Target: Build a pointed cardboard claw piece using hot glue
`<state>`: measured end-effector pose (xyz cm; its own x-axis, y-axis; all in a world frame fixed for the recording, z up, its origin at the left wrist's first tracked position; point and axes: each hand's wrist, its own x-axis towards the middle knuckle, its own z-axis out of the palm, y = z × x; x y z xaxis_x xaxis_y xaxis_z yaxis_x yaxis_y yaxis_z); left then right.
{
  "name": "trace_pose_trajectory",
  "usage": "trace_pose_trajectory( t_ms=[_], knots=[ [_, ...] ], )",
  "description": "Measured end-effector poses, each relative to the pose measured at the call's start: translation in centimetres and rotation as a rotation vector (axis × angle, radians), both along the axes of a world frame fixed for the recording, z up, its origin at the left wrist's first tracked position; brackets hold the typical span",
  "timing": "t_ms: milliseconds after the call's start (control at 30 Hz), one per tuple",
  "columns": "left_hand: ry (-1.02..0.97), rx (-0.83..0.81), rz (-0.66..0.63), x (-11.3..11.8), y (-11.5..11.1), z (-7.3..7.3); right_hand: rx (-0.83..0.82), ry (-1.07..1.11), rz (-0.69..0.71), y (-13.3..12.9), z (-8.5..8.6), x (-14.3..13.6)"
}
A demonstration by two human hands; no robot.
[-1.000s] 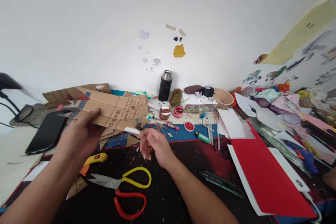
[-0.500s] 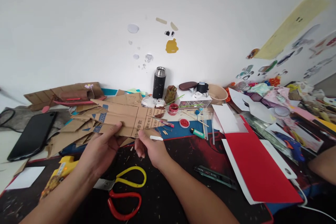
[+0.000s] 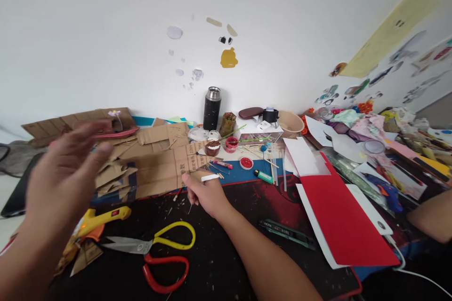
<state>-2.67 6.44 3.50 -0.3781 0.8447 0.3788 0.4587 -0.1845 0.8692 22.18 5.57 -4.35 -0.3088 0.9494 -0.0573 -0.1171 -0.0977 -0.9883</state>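
My left hand (image 3: 60, 174) is raised above the table's left side, blurred, fingers spread and holding nothing. My right hand (image 3: 205, 194) rests on the dark mat (image 3: 226, 254) with a small white stick (image 3: 210, 178) pinched in its fingers. Its thumb sits at the near right edge of a printed brown cardboard sheet (image 3: 158, 169). That sheet lies flat among other cardboard scraps (image 3: 109, 174). Scissors with one yellow and one red handle (image 3: 158, 247) lie just in front of both hands.
A yellow tool (image 3: 102, 216) lies left of the scissors, a green utility knife (image 3: 286, 233) to their right. A red paper sheet (image 3: 344, 218), paint jars (image 3: 246, 163), a lighter (image 3: 263, 176) and a black flask (image 3: 212, 108) crowd the table. Another person's arm (image 3: 429, 216) reaches in at right.
My left hand let go of the cardboard sheet and lifted up and left, open. The sheet dropped flat onto the table. My right hand stayed at the sheet's edge with the white stick.
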Motion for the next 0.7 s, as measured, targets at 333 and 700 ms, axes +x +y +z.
trace_pose_trajectory(
  t_ms=[333,700],
  knots=[
    [0.404,-0.482,-0.569,1.3,-1.0,-0.3,-0.034,-0.035,0.087,-0.7,-0.3,-0.4],
    [0.004,-0.555,-0.724,3.9,-1.0,-0.7,0.062,0.047,-0.012,-0.9,0.0,-0.4]
  ],
)
